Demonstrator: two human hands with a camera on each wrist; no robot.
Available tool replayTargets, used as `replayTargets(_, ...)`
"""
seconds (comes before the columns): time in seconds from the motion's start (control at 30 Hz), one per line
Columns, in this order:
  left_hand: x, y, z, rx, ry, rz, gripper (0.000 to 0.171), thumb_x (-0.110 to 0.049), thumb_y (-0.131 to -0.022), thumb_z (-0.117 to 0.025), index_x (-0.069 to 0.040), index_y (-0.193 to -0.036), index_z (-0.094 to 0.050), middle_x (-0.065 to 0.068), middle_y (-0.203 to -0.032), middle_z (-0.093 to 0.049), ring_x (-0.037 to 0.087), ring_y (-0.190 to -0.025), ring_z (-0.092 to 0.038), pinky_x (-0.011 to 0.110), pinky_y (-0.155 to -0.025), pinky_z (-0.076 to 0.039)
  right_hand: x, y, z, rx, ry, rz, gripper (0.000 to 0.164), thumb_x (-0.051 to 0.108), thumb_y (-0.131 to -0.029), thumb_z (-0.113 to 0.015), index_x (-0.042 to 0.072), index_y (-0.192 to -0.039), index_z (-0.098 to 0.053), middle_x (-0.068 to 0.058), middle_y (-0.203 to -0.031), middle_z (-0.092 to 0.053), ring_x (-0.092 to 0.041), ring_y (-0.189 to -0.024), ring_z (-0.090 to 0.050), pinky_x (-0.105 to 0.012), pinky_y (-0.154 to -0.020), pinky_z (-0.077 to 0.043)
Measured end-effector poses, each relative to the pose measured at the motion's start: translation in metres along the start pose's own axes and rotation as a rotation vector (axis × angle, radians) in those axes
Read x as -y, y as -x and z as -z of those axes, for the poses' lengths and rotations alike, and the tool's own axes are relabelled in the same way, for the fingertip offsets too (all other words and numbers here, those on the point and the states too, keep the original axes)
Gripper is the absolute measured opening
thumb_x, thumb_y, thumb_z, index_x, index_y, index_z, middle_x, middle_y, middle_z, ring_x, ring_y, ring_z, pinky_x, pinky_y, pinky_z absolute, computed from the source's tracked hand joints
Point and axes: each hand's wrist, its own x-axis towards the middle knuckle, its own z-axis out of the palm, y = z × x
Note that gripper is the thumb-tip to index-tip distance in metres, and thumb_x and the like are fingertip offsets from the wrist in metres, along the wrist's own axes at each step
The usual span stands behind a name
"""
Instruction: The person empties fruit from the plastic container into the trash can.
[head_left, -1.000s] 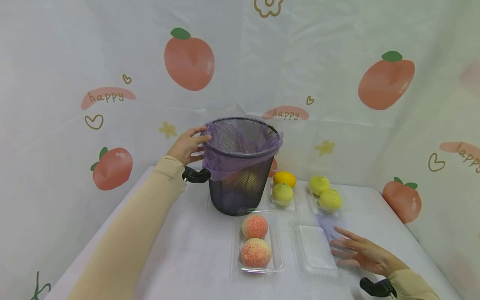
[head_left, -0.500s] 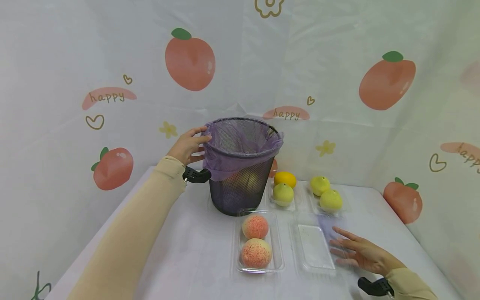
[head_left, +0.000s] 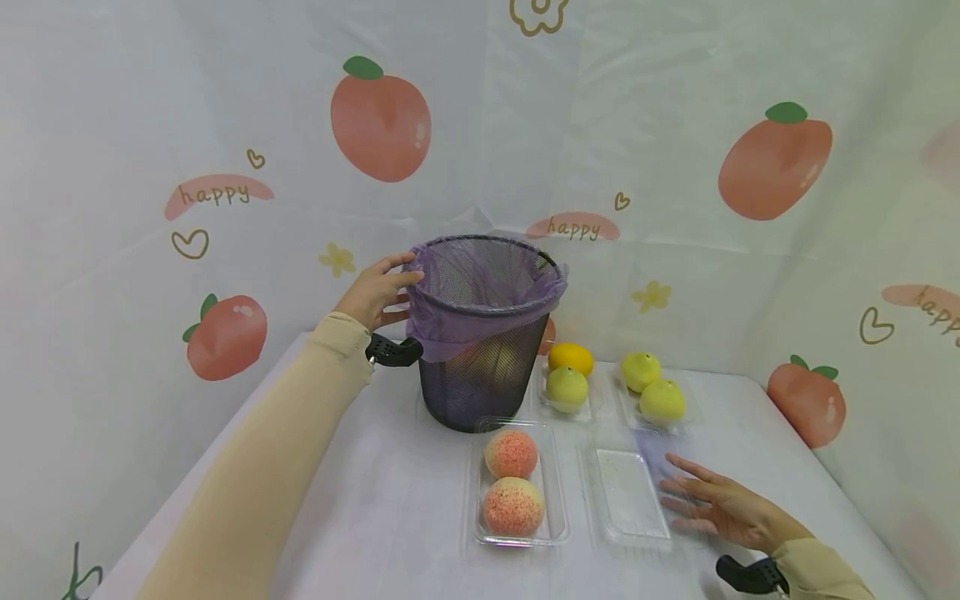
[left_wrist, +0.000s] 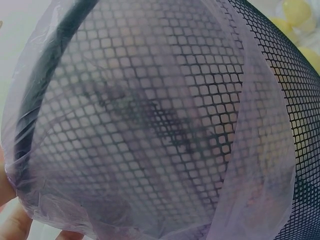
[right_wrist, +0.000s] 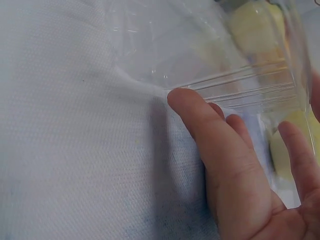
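My left hand [head_left: 375, 292] rests its extended fingers against the upper left side of a black mesh waste bin [head_left: 480, 400]. A purple plastic bag [head_left: 442, 329] lines this bin and folds down over its rim. In the left wrist view, fingertips [left_wrist: 17, 220] touch the bag just below the rim. My right hand [head_left: 731, 508], fingers loosely spread, is beside the right edge of a transparent plastic box [head_left: 633, 500] on the table. From the right wrist, a finger [right_wrist: 205, 120] shows right at the box's ridged side [right_wrist: 245, 85].
Left of that box, another transparent box [head_left: 561, 508] holds two speckled peaches [head_left: 513, 507]. Behind stand a box with an orange-yellow fruit [head_left: 572, 359] and a yellow-green fruit [head_left: 567, 389], and one with two yellow-green fruits [head_left: 662, 402]. A printed curtain [head_left: 480, 125] hangs behind the white table [head_left: 375, 500].
Over the last second the right hand and the transparent box beside it have shifted very slightly left. The left hand and bin stay put.
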Motion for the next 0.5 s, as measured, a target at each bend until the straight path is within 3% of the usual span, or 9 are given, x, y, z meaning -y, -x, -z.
replayTargets(0.5, -0.0001, 0.0012, 0.0004, 0.004, 0.007, 0.0, 0.058, -0.021, -0.099, -0.056, -0.029, -0.152, -0.032, 0.006, -0.156, -0.03, 0.032, -0.138, -0.036, 0.045, -0.11, -0.039, 0.0074, 0.0031, 0.0032, 0.04, 0.006, 0.023, 0.039, 0.021, -0.108, -0.031, 0.043, -0.118, -0.062, 0.007, -0.126, -0.06, -0.015, -0.119, -0.058, -0.042, -0.105, -0.045)
